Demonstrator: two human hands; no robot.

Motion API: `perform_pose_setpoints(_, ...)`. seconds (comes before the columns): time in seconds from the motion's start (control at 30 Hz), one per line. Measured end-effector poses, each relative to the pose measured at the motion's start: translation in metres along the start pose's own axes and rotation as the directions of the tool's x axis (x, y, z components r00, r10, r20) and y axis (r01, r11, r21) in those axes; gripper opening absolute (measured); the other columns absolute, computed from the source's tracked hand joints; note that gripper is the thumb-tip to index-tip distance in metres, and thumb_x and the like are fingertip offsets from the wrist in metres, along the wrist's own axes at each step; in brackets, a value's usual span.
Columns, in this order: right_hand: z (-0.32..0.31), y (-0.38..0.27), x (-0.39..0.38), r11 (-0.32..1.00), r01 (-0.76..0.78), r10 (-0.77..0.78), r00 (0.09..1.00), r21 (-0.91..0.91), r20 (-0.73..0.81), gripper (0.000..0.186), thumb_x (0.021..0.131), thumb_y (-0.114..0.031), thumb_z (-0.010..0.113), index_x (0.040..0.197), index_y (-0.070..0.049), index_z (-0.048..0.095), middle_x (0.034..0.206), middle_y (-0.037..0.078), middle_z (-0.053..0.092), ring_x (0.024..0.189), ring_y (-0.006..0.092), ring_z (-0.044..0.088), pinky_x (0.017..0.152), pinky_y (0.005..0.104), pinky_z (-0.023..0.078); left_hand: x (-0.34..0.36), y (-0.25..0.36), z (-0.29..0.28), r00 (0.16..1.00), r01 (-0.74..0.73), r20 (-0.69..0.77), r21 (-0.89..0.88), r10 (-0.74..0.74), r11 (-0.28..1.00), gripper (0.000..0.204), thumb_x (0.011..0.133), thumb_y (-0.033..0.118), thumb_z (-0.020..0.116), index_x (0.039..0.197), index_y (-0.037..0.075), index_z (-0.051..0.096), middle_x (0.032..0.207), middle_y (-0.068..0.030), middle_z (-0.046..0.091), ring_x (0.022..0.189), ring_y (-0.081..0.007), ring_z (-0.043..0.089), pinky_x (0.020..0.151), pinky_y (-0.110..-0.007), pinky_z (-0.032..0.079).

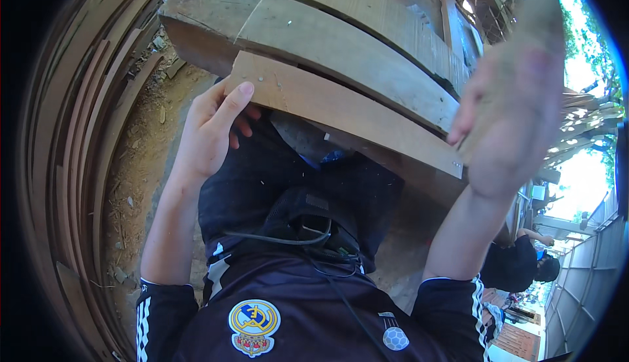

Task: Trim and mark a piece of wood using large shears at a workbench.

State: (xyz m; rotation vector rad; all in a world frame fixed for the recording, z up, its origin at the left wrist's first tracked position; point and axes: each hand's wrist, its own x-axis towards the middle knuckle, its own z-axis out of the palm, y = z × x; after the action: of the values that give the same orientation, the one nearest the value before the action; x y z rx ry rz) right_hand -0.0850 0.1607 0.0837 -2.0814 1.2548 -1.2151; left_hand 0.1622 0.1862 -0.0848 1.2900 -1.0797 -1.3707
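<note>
My left hand (219, 116) is closed round the left end of the nearest wooden board (347, 106), thumb on top and fingers curled under its edge. Small nail-like spots dot both ends of that board. Two more boards, a grey-brown middle one (347, 51) and a far one (367, 8), lie alongside it with narrow gaps. Above the right end of the boards, my right hand (508, 110) is smeared by motion. A blurred pale shape (540, 1) rises from it; I cannot tell whether it is a tool.
A thick wooden block (196, 18) is under the boards' left ends. Long stacked planks (72, 165) line the left side, beside dirt ground (141, 185) with wood scraps. Another person in dark clothes (517, 264) is at the right, near a metal wall (583, 277). A cable (288, 236) crosses my lap.
</note>
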Motion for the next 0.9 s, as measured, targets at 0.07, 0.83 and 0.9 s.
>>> perform_pose_setpoints(0.07,0.012,0.02,-0.008,0.994,-0.027,0.028,1.0,-0.103,0.008,0.036,0.107,-0.027,0.051,0.138,-0.008,0.051,0.076,0.01,0.057,0.053,0.0184,0.053,0.053,0.0301,0.044,0.0,0.0,0.001,1.0,-0.003,-0.017,-0.023,0.002,1.0,0.048,0.102,0.046,0.058,0.117,0.002,0.07,0.086,-0.0055,0.066,0.068,-0.0087,0.059,0.05,-0.021,0.042)
perform_pose_setpoints(0.83,0.017,0.038,0.004,0.867,-0.384,0.48,0.814,-0.318,0.327,0.056,0.106,-0.038,0.053,0.154,-0.01,0.045,0.07,0.013,0.055,0.056,0.0199,0.056,0.062,0.0364,0.048,-0.002,-0.001,-0.001,1.0,-0.022,-0.012,-0.019,0.022,1.0,0.05,0.102,0.046,0.059,0.123,0.002,0.069,0.084,-0.0041,0.066,0.068,-0.0074,0.058,0.052,-0.02,0.042)
perform_pose_setpoints(0.9,0.014,0.048,0.001,0.798,-0.602,0.552,0.736,0.006,0.392,0.057,0.108,-0.04,0.051,0.158,-0.017,0.04,0.071,0.005,0.05,0.046,0.0101,0.045,0.048,0.0286,0.04,-0.002,-0.002,-0.001,1.0,-0.016,-0.003,-0.012,0.016,1.0,0.05,0.102,0.046,0.059,0.124,0.002,0.069,0.084,-0.0037,0.065,0.068,-0.0073,0.057,0.053,-0.02,0.042)
